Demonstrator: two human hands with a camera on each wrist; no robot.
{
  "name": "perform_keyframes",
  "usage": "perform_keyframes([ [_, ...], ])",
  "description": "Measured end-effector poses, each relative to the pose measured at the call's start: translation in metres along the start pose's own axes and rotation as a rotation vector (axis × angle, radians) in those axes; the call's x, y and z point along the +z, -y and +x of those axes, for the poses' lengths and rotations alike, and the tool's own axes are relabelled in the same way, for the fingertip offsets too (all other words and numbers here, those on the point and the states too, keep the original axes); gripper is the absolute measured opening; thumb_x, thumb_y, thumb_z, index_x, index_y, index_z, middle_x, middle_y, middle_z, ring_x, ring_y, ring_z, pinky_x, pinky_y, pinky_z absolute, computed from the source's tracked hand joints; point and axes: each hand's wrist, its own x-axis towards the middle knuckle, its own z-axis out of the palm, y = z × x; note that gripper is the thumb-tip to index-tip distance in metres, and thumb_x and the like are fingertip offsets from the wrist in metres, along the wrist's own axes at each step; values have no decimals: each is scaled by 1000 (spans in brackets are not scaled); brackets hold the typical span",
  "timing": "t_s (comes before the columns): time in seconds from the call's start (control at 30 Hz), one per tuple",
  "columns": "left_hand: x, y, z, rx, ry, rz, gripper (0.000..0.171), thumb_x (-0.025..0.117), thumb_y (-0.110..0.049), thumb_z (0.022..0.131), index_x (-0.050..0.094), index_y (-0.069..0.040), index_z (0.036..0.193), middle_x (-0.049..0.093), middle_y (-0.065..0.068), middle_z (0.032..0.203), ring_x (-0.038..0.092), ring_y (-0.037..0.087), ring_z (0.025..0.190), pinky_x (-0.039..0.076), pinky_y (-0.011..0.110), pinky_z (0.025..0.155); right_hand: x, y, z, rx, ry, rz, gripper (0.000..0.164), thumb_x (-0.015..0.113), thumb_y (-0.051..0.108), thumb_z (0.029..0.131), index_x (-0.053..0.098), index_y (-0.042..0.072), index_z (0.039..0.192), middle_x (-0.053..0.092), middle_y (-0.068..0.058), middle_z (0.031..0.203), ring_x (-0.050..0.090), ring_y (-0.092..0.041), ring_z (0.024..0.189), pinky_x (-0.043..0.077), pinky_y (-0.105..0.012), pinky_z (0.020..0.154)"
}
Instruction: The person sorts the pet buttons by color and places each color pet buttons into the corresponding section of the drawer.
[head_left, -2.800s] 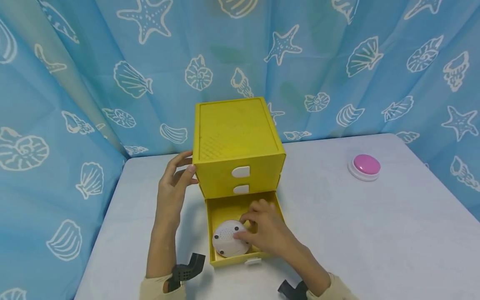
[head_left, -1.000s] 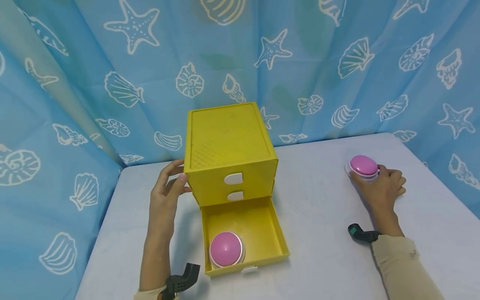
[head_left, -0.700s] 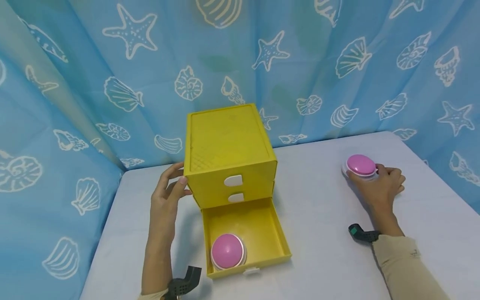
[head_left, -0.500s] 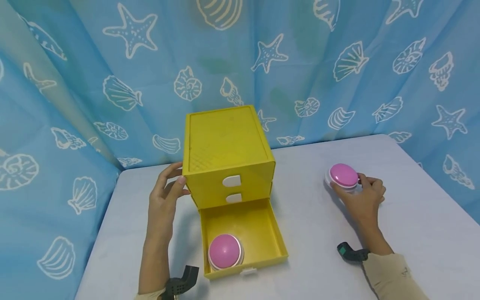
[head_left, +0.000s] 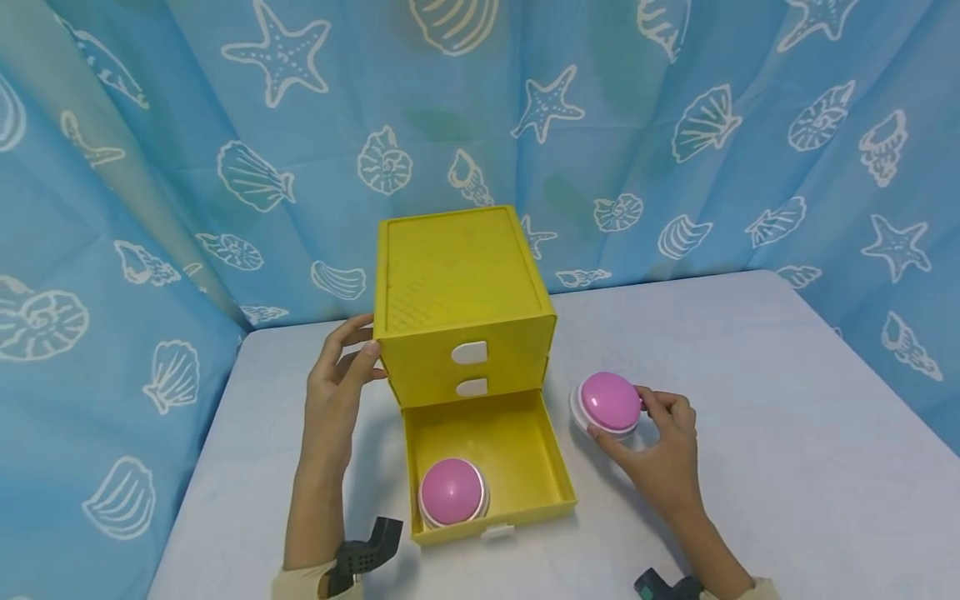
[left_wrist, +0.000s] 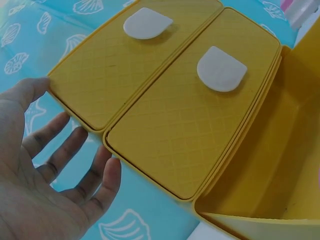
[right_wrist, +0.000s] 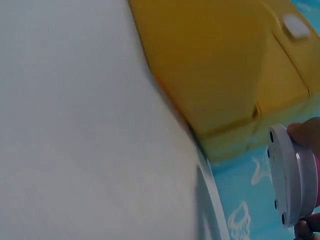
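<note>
A yellow drawer cabinet stands on the table with its lowest drawer pulled out. In that drawer's front left corner lies a push button with a pink dome and white base, dome up. My left hand touches the cabinet's left side, thumb at the front edge and fingers spread; the left wrist view shows no object in its palm. To the right of the drawer, my right hand pinches a second pink push button by its rim, above the table. Its white base with dark feet shows in the right wrist view.
The two upper drawers with white handles are closed. A white cloth covers the table. Behind it hangs a blue curtain with shell prints. Each wrist wears a black camera mount.
After leaving the first button dome up in the drawer, my right hand gripped the second at the table's far right and carried it left toward the drawer. My left hand stayed at the cabinet.
</note>
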Motion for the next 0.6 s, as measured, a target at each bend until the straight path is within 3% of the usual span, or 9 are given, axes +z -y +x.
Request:
perform_keyframes([
  [0.3,-1,1,0,15,4,-6,42,57,-45,88,49,-37,128,49,-7,121,57,19,97,47,40,89,17,48,-32,-45,123,128,76,84,44,59,54,22,125,39,7,115,38,-8,111,37,-39,91],
  [0.6,0,0,0,18,0,2,42,57,-45,87,49,-38,128,49,-7,120,57,18,97,47,37,88,35,69,-45,-126,147,185,74,83,50,56,56,27,121,41,8,114,35,-11,113,27,-40,88],
])
